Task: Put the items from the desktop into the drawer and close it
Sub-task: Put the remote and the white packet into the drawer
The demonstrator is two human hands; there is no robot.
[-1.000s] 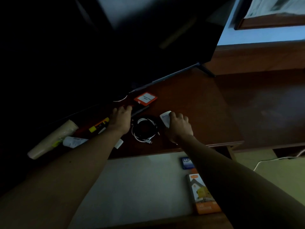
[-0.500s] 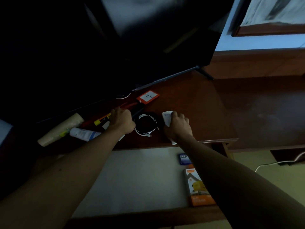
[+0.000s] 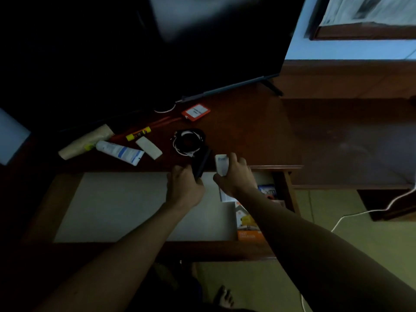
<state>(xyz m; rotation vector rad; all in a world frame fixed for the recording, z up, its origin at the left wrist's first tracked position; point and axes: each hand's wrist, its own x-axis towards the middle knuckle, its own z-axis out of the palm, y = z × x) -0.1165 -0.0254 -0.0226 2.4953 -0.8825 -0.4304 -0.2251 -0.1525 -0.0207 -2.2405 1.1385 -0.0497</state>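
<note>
My left hand (image 3: 184, 188) grips a dark slim object (image 3: 201, 164), held over the back edge of the open drawer (image 3: 126, 206). Close beside it, my right hand (image 3: 236, 179) holds a small white box (image 3: 221, 164) with blue print above the drawer's right part. On the dark wooden desktop (image 3: 247, 136) lie a coiled white cable (image 3: 188, 141), a white and blue tube (image 3: 119, 152), a white eraser-like block (image 3: 148, 147), a yellow glue stick (image 3: 137, 134), a beige roll (image 3: 86, 141) and an orange tag (image 3: 195, 111).
A big dark screen (image 3: 157, 52) stands at the back of the desk. The drawer's right end holds an orange box (image 3: 246, 224) and a blue box (image 3: 266, 191). A white cord (image 3: 364, 212) runs over the floor at right. Bare toes (image 3: 224, 296) show below.
Both hands have drawn back from the desktop toward the drawer, the left one now carrying the dark object, the right one the white box. The camera view has tilted down.
</note>
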